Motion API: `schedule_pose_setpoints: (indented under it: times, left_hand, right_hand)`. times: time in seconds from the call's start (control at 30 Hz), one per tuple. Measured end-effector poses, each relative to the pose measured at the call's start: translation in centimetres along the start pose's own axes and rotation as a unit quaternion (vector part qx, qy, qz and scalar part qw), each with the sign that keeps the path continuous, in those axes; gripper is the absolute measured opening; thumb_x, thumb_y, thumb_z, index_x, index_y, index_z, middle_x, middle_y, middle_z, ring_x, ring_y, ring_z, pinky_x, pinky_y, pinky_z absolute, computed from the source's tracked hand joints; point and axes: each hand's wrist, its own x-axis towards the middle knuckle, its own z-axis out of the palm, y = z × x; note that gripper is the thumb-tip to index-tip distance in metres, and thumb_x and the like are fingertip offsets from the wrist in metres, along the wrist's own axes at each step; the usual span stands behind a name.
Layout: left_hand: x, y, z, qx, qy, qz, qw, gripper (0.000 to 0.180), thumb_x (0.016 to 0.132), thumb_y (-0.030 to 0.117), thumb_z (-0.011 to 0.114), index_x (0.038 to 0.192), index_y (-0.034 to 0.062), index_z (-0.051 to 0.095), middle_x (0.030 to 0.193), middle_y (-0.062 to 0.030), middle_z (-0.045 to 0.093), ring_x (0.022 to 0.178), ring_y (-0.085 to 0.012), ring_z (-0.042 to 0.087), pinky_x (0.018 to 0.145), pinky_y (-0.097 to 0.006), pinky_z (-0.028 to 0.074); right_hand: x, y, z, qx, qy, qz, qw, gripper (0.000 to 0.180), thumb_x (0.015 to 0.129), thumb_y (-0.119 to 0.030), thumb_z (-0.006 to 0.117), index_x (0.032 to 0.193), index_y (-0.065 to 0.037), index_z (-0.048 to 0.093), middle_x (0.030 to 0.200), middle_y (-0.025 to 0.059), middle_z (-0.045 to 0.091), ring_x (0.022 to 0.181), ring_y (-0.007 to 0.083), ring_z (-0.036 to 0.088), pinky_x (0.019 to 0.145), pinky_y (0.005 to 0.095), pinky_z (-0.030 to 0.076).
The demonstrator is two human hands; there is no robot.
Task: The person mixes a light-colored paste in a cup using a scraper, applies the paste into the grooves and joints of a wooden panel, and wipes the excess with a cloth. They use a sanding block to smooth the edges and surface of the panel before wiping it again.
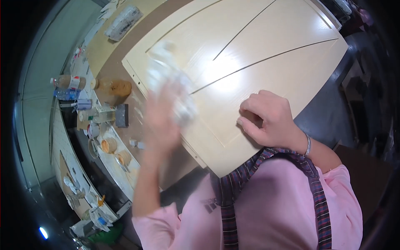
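A cream-coloured door panel (266, 46) with thin dark grooves lies flat on a brown workbench. My left hand (160, 118) is blurred with motion at the panel's left edge and grips a crumpled white cloth (175, 83) that rests on the panel surface. My right hand (266, 116) lies on the panel near its front edge, fingers curled loosely under, holding nothing. A silver bracelet (308, 145) circles my right wrist. Pink sleeves and a plaid apron strap fill the lower part of the view.
To the left of the panel the bench (125, 54) carries a dark sanding block (121, 115), an amber jar (116, 87), plastic bottles (68, 82), small cups (109, 145) and a wrapped bundle (123, 23). A dark floor lies to the right.
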Motion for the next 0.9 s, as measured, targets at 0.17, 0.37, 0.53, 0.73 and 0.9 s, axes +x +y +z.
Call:
schedule_pose_setpoints:
  times: [0.17, 0.37, 0.53, 0.73, 0.9]
  left_hand:
    - [0.0, 3.6, 1.2, -0.068, 0.019, 0.015, 0.997, 0.036, 0.092, 0.016, 0.059, 0.128, 0.0108, 0.066, 0.141, -0.0133, 0.059, 0.133, -0.0375, 0.053, 0.119, -0.053, 0.026]
    - [3.5, -2.3, 0.4, 0.075, 0.032, -0.036, 0.996, 0.042, 0.09, 0.017, 0.064, 0.131, 0.01, 0.063, 0.143, -0.0118, 0.057, 0.142, -0.0353, 0.042, 0.119, -0.064, 0.009]
    - [7.2, 4.6, 2.4, -0.011, -0.085, 0.111, 0.99, 0.045, 0.092, 0.024, 0.064, 0.135, 0.0116, 0.061, 0.146, -0.012, 0.054, 0.14, -0.0335, 0.045, 0.119, -0.055, 0.022]
    - [10.3, 4.7, 4.6, -0.035, -0.049, 0.127, 0.99, 0.045, 0.087, 0.021, 0.068, 0.131, 0.0094, 0.063, 0.144, -0.0123, 0.056, 0.139, -0.0347, 0.046, 0.117, -0.056, 0.028]
    - [9.8, 5.1, 2.8, -0.031, -0.109, 0.14, 0.984, 0.045, 0.084, 0.02, 0.07, 0.128, 0.0164, 0.066, 0.143, -0.0048, 0.058, 0.137, -0.0317, 0.049, 0.115, -0.059, 0.027]
  right_hand:
    - [-0.3, 0.4, -0.3, 0.006, 0.004, 0.0, 1.0, 0.017, 0.071, -0.011, 0.075, 0.081, -0.009, 0.062, 0.066, 0.0042, 0.056, 0.059, 0.0239, 0.053, 0.053, 0.0364, 0.042]
    - [-0.1, 0.0, -0.6, 0.007, -0.009, 0.004, 1.0, 0.019, 0.075, -0.016, 0.073, 0.078, -0.009, 0.056, 0.068, 0.0071, 0.055, 0.064, 0.0274, 0.056, 0.054, 0.04, 0.045]
    - [0.0, 0.1, -0.5, 0.012, -0.006, -0.011, 1.0, 0.019, 0.073, -0.016, 0.074, 0.077, -0.008, 0.057, 0.068, 0.007, 0.054, 0.063, 0.027, 0.055, 0.055, 0.039, 0.045]
    - [-0.2, 0.2, -0.2, 0.033, 0.023, -0.021, 0.999, 0.018, 0.072, -0.016, 0.076, 0.08, -0.008, 0.061, 0.068, 0.0061, 0.055, 0.063, 0.0258, 0.055, 0.054, 0.038, 0.046]
    - [-0.4, 0.3, -1.1, 0.031, -0.017, -0.003, 0.999, 0.018, 0.074, -0.017, 0.073, 0.076, -0.007, 0.059, 0.071, 0.0081, 0.058, 0.069, 0.0285, 0.059, 0.062, 0.04, 0.05]
